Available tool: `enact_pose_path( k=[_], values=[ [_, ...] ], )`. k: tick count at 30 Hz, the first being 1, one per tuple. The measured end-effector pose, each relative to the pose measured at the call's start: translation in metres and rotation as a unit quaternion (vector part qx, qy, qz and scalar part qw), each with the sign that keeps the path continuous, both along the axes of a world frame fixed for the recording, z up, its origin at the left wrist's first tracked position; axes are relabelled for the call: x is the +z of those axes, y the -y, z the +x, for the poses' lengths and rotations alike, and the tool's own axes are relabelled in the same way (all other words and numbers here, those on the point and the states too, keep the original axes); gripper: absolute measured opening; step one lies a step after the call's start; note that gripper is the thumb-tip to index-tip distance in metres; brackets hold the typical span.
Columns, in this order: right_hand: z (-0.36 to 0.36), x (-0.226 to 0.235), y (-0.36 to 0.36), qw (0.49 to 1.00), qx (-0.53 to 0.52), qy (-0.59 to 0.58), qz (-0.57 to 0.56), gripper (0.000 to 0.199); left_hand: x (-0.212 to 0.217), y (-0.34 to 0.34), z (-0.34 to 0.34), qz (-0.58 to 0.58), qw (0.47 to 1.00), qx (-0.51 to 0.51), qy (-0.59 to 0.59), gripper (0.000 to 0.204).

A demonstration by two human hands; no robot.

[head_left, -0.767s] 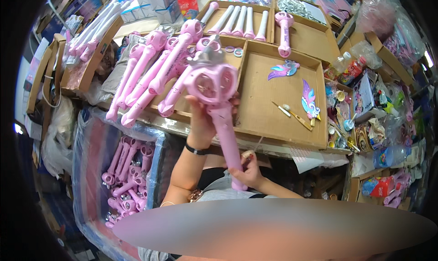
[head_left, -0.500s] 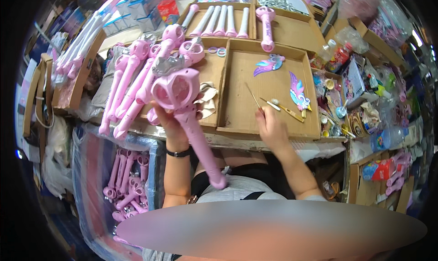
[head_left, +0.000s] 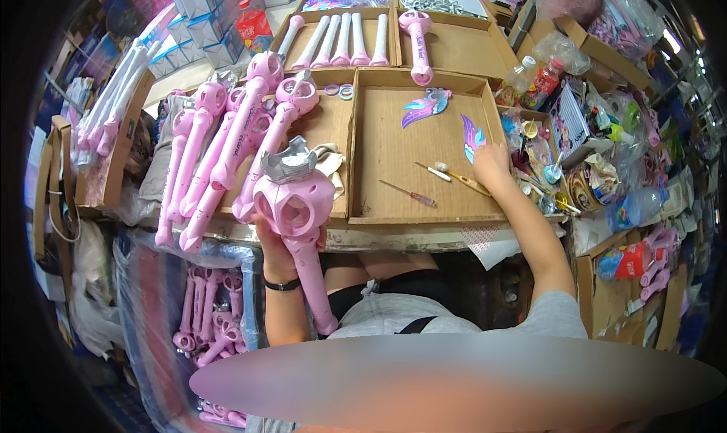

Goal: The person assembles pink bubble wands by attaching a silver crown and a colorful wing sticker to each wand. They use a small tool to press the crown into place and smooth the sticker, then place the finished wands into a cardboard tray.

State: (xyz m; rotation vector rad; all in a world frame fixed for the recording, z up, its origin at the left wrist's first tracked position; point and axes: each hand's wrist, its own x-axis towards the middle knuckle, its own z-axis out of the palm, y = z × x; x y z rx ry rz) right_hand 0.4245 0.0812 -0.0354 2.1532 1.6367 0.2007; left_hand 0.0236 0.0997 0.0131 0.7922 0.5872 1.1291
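My left hand (head_left: pixel 279 245) is closed round the neck of a pink toy wand (head_left: pixel 309 270). The wand's round openwork head, topped by a silver crown (head_left: pixel 289 164), points up and away from me, and its handle runs down toward my lap. At the right side of the cardboard tray (head_left: pixel 363 210), my right hand (head_left: pixel 492 166) has its fingers closed on a purple and blue wing-shaped piece (head_left: pixel 471 134), covering its lower end. A second wing-shaped piece (head_left: pixel 425 109) lies farther back. Left of my right hand lie a thin screwdriver (head_left: pixel 409 194), a white stick (head_left: pixel 438 173) and a yellowish tool (head_left: pixel 468 181).
More pink wands (head_left: pixel 201 123) are piled on the left of the bench. White tubes with pink ends (head_left: pixel 341 41) and another wand (head_left: pixel 416 47) fill rear trays. A lined bin (head_left: pixel 140 312) of pink wands stands at lower left. Bottles (head_left: pixel 545 81) and clutter crowd the right.
My right hand has let go of the screwdriver, now lying in the tray, and moved right onto the wing-shaped piece. My left hand holds the wand a little lower, its crown more upright.
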Motion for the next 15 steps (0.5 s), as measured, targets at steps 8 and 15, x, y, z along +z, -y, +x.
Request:
enact_pose_path(
  k=[8, 15],
  values=[
    [-0.019, 0.008, 0.01, 0.997, -0.013, -0.067, -0.019, 0.023, 0.001, -0.002, 0.016, -0.077, 0.992, -0.096, 0.029, 0.092],
    [-0.008, 0.013, 0.011, 0.999, -0.01, -0.037, 0.014, 0.022, 0.001, 0.008, 0.014, -0.069, 0.988, -0.134, 0.045, 0.09]
  ],
)
